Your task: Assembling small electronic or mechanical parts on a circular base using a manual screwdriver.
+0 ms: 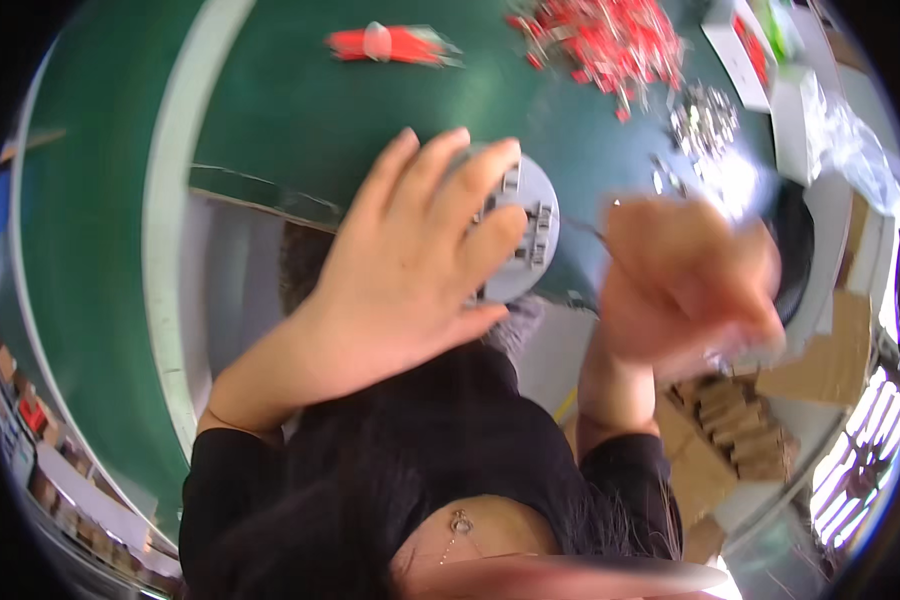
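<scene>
Where the near edge of the green table (300,110) runs in front of the person, a round grey plate (543,185) lies flat, bearing rows of small dark-and-silver pieces (540,235). Over its left part reaches the left hand (410,245), back upward, its fingers spread and pointing to the far side; whether the fingertips press on the pieces cannot be told. To the right of the plate and apart from it, the right hand (685,275) is badly blurred; its fingers look curled in, but I cannot tell whether they pinch anything. Beyond the right hand lies a heap of shiny metal parts (705,120), and farther off a large pile of red-and-silver pieces (610,40). Far left of that pile rests a red bundle (390,44) with a pale band around it. At the far right stands a white box (738,55) with red contents, near crumpled clear plastic (860,145).
</scene>
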The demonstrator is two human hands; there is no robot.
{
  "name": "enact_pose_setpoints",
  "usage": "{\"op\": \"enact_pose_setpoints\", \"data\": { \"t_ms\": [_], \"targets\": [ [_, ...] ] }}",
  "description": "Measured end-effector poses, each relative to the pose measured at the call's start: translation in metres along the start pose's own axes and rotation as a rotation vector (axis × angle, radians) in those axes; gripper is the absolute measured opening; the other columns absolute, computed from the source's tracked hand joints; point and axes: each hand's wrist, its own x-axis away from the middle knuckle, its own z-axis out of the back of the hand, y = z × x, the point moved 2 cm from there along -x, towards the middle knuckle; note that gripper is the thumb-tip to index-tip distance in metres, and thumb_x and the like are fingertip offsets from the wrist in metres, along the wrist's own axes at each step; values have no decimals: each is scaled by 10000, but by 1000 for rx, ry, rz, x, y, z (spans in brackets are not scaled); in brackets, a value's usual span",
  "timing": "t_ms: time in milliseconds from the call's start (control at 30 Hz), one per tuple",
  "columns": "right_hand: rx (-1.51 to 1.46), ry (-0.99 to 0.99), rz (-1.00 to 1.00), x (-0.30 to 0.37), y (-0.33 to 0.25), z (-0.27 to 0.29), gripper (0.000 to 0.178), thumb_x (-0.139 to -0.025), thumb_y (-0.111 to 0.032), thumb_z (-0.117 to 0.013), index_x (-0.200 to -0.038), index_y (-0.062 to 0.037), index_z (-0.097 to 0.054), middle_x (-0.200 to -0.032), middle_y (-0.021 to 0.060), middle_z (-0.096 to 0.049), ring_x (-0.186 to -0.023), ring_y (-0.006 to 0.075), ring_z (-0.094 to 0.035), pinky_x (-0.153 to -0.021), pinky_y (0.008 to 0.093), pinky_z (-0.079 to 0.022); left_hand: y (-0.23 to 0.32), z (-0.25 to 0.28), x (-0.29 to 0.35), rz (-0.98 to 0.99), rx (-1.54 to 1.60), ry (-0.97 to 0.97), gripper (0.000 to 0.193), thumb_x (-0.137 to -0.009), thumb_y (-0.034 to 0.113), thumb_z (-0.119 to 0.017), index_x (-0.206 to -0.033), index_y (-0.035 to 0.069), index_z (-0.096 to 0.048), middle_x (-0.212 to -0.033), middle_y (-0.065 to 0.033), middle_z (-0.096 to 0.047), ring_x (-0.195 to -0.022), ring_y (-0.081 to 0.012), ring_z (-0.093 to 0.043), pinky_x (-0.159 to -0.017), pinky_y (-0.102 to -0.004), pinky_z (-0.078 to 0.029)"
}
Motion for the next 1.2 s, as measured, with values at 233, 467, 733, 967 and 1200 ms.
{"op": "enact_pose_setpoints", "data": {
  "t_ms": [233,467,733,967,1200],
  "targets": [
    [1067,-583,-52,-14,-27,54,326,-809,-261,-787,-1036,-67,-657,-771,67,-567,-598,223,-501,-575,354,-375,-84,4,69,707,26,639,865,-688,315,-890,-1407,58,-485,-1446,-190,-466,-1357,-305,-453,-1117,-422,-391],
    [1371,-684,-118,24,-21,29,277,-804,-169,-778,-1042,-62,-686,-988,99,-637,-852,308,-611,-749,396,-476,-102,14,109,685,-345,482,773,-735,340,-844,-1381,55,-531,-1458,-186,-471,-1345,-366,-454,-1117,-470,-374],
    [1427,-753,-56,-24,-14,10,226,-837,-181,-748,-1035,-77,-712,-1019,84,-678,-913,294,-638,-817,407,-495,-38,-18,-30,239,174,431,344,-805,186,-789,-1119,78,-697,-1148,-74,-659,-1069,-296,-620,-935,-417,-481],
    [1480,-715,-15,-52,33,7,172,-857,-197,-724,-993,-92,-738,-961,66,-702,-923,272,-663,-829,396,-503,-49,-45,-35,238,211,567,170,-801,158,-787,-946,104,-717,-946,-1,-655,-917,-226,-627,-818,-379,-471],
    [1588,-756,45,-58,48,9,128,-852,-210,-718,-935,-114,-731,-949,37,-698,-912,246,-667,-816,391,-500,-51,-45,-38,236,223,595,148,-805,176,-789,-926,128,-720,-925,22,-646,-889,-199,-618,-797,-357,-449]
  ]
}}
